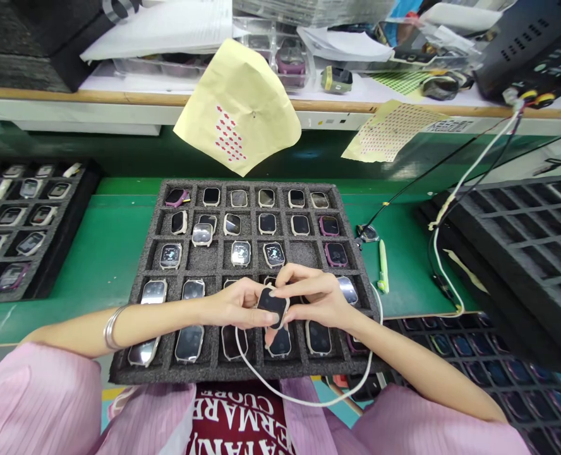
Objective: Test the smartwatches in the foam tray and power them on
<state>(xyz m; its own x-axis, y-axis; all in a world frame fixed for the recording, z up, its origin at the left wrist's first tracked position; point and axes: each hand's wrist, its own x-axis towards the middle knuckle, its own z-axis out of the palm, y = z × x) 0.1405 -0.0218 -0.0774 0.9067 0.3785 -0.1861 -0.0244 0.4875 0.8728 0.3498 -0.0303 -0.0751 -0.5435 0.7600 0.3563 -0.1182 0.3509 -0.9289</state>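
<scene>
Pink sleeves (57, 398) and a dark red shirt (237, 420) lie nearest the camera, with a black foam tray (190, 374) just beyond, its near edge close to the person's body, probably so that every pocket is within easy reach. Above its near part, toward the middle, a dark-screened watch (267, 304) is held up between both hands. The fingers of the left hand (237, 306) grip it from the left, the thumb lying on the screen; those of the right hand (316, 297) are closed on its far and right edges. Two hands likely keep so small a thing steady, and the screen is turned up where it can be seen.

A white cable (304, 403) loops from beneath the left hand round to the tray's right side; whether it joins the watch is hidden. Its slack presumably leaves the hands free to turn.

The pockets keep the other watches apart, likely against scratches, though one silver watch (202, 234) lies askew over a pocket wall. On the green tabletop (105, 253), another tray (69, 234) of watches stands at left, and a green pen (383, 268) lies just right of the middle tray. A yellow sheet (237, 95) with red arrows hangs over the far shelf's edge (138, 97), perhaps for easy peeling.
</scene>
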